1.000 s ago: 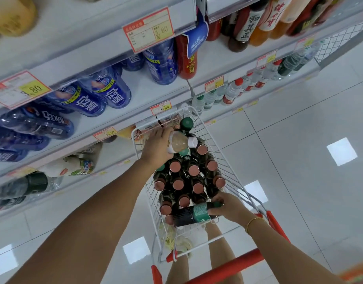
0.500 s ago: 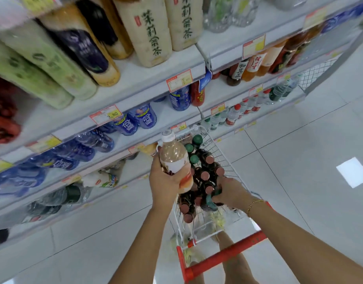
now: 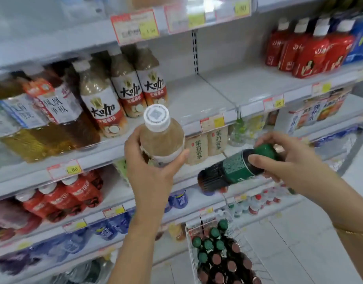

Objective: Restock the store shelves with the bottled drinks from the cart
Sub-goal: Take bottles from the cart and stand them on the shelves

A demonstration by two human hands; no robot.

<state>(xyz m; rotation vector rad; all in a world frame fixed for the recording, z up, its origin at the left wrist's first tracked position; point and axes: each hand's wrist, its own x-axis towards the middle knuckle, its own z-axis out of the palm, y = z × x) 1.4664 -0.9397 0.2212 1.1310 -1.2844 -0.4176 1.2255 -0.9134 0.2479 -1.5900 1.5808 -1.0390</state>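
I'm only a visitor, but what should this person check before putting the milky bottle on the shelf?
1. Grip: the left hand wraps the white-capped bottle, which is upright: ok.
2. Matching row: the similar beige bottles stand on the shelf up and to the left: ok.
3. Room: the shelf is bare to their right: ok.
4. Other load: the right hand grips the green-labelled bottle, which lies sideways, near its cap: ok.
5. Same product: the held bottle's label is mostly covered: cannot tell.
6. Price tag: the print is blurred: cannot tell.
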